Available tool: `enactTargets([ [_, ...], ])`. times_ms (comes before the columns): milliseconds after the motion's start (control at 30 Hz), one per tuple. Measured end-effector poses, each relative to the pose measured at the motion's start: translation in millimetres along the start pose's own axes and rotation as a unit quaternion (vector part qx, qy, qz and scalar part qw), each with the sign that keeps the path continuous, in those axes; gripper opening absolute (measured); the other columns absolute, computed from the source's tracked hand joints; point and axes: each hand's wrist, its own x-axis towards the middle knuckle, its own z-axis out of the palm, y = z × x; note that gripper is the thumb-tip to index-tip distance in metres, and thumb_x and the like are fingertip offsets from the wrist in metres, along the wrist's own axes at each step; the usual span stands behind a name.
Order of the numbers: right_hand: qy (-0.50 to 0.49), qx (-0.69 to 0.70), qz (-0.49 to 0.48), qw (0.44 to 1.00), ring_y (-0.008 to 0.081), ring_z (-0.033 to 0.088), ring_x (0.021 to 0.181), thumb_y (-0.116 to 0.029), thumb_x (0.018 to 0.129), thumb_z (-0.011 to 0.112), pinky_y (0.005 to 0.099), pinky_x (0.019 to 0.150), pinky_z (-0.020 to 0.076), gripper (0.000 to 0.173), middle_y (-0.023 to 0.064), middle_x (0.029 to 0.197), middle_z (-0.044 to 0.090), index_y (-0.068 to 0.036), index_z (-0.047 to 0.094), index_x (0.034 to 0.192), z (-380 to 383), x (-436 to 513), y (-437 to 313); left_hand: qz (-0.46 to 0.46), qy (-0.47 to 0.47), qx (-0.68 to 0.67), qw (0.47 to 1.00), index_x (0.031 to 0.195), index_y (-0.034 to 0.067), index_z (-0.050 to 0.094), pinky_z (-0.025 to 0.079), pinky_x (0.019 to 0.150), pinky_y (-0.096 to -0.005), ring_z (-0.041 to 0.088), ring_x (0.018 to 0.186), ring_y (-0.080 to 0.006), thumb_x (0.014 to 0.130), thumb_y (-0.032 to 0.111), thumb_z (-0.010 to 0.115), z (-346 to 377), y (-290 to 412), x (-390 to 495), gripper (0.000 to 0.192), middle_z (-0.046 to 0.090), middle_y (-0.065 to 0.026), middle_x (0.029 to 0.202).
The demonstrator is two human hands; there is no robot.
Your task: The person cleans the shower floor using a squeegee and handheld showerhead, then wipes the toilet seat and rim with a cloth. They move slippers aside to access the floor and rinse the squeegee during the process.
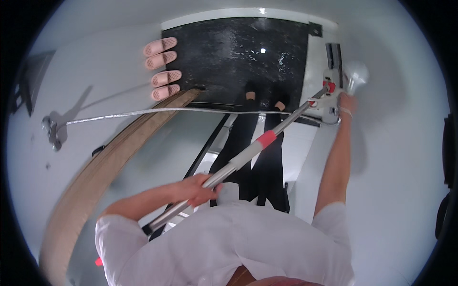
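Observation:
My left hand (200, 189) is closed around the steel pole of a mop (222, 175), which slants from near my left side up to the right. The pole carries a grey and red sleeve. At its far end is the mop head (331, 98), with a white and red joint, held near the right wall. My right hand (347, 103) grips a handheld shower head (357, 77) beside the mop head. Its fingers are partly hidden. From it a metal shower hose (200, 110) stretches across in front of my legs to a chrome wall fitting (53, 132) at left.
Several pink slippers (166, 78) stand in a row at the left edge of the wet, dark floor (229, 53). A brown door edge (128, 136) curves along my left. The white right wall (393, 171) is close to my right arm. A dark drain cover (315, 29) lies in the far right corner.

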Motion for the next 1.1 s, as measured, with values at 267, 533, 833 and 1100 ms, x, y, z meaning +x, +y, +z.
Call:
enactTargets([
  [267,-0.015,-0.031,-0.042,0.998,0.0447,0.063,0.087,-0.033,0.075,0.067,0.0494,0.075,0.0491,0.040,0.0277,0.086,0.064,0.004,0.063,0.088,3,-96,-26,0.125,-0.003,-0.008,0.992,0.080,0.008,0.049,0.038,0.042,-0.0238,0.039,0.038,-0.0075,0.085,0.015,0.059,-16,56,123,0.014,0.040,0.0039,0.050],
  [533,-0.008,-0.064,-0.013,0.998,0.0438,0.064,0.089,-0.035,0.074,0.066,0.0479,0.077,0.0503,0.041,0.0271,0.091,0.066,0.003,0.065,0.089,-9,14,-4,0.067,-0.012,0.103,0.992,0.088,0.006,0.047,0.041,0.043,-0.0238,0.048,0.041,-0.0089,0.083,0.013,0.058,8,12,4,0.014,0.049,-0.0013,0.054],
  [833,-0.001,0.027,0.030,0.999,0.0436,0.064,0.087,-0.033,0.071,0.067,0.0487,0.076,0.0498,0.039,0.0270,0.086,0.065,0.003,0.065,0.085,-21,-73,-48,0.053,0.040,-0.050,0.997,0.085,0.009,0.043,0.029,0.036,-0.0244,0.038,0.036,-0.0073,0.085,0.011,0.060,-11,3,57,0.017,0.042,0.0018,0.050],
  [1100,-0.015,-0.047,0.005,0.999,0.0430,0.065,0.084,-0.037,0.075,0.065,0.0497,0.075,0.0498,0.041,0.0242,0.087,0.067,0.001,0.067,0.090,-55,-33,-54,0.165,-0.007,0.079,0.983,0.086,0.004,0.047,0.041,0.042,-0.0260,0.045,0.038,-0.0085,0.083,0.014,0.056,-13,50,76,0.014,0.045,0.0009,0.051],
])
